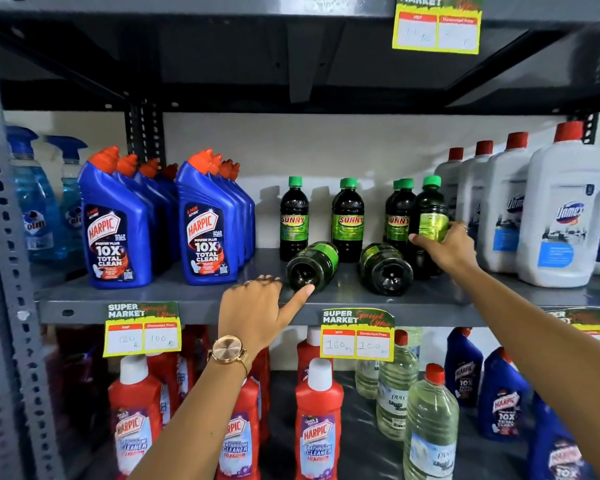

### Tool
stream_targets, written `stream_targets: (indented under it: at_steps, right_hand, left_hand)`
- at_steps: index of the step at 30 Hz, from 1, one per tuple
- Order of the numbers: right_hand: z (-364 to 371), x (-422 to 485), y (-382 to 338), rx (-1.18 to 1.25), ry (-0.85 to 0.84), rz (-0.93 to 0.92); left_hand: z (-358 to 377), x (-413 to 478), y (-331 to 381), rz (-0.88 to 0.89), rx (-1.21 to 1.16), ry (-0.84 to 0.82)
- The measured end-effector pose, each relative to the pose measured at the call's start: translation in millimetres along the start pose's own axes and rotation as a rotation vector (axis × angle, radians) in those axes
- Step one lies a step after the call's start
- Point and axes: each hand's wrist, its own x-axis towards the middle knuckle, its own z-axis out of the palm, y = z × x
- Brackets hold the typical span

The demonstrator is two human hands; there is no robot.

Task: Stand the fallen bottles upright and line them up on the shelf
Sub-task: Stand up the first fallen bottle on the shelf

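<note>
Dark Sunny bottles with green caps stand on the grey shelf: one at the left, another beside it, and a pair further right. Two lie on their sides with their bases toward me, the left one and the right one. My right hand is shut on an upright Sunny bottle at the right of the group. My left hand rests on the shelf's front edge, thumb touching the left fallen bottle's base, fingers spread and holding nothing.
Blue Harpic bottles stand in two rows at the left, blue spray bottles beyond them. White Domex bottles line the right side. Price tags hang from the shelf lip. The lower shelf holds red Harpic bottles and clear bottles.
</note>
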Motion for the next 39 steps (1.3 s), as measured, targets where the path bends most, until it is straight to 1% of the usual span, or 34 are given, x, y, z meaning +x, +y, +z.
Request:
stream_targets:
  at_steps: [4, 6, 15, 18, 21, 22, 27, 31, 33, 36, 39]
  right_hand:
    - [12, 17, -3, 0.015, -0.074, 0.028]
    - [18, 24, -1, 0.064, -0.099, 0.049]
    - [28, 31, 21, 0.184, -0.1, 0.094]
    - [25, 31, 24, 0.105, -0.1, 0.062]
    - [24, 32, 25, -0.057, -0.043, -0.003]
    - [24, 31, 24, -0.074, -0.032, -0.006]
    - [28, 27, 21, -0.001, -0.124, -0.019]
    - [23, 27, 22, -0.116, -0.078, -0.046]
    - [24, 28, 22, -0.11, -0.066, -0.019]
    - [29, 28, 22, -0.005, -0.115, 0.015]
    - [31, 30, 26, -0.065, -0.141, 0.006]
  left_hand:
    - [2, 1, -1, -0.01, -0.003, -0.009]
    - [3, 1, -1, -0.014, 0.005, -0.003]
    - [5, 1, -2, -0.03, 0.027, -0.004]
    - [4, 1, -1, -0.035, 0.032, -0.006]
    - [3, 1, 0, -0.039, 0.031, -0.013]
    - [3, 1, 0, -0.041, 0.029, -0.015]
    - [4, 1, -1, -0.048, 0.022, -0.015]
    - [3, 1, 1, -0.045, 0.016, -0.009]
    - [2, 1, 1, -0.041, 0.014, -0.01]
    - [2, 1, 1, -0.029, 0.002, -0.006]
    - [1, 1, 2, -0.035, 0.001, -0.016]
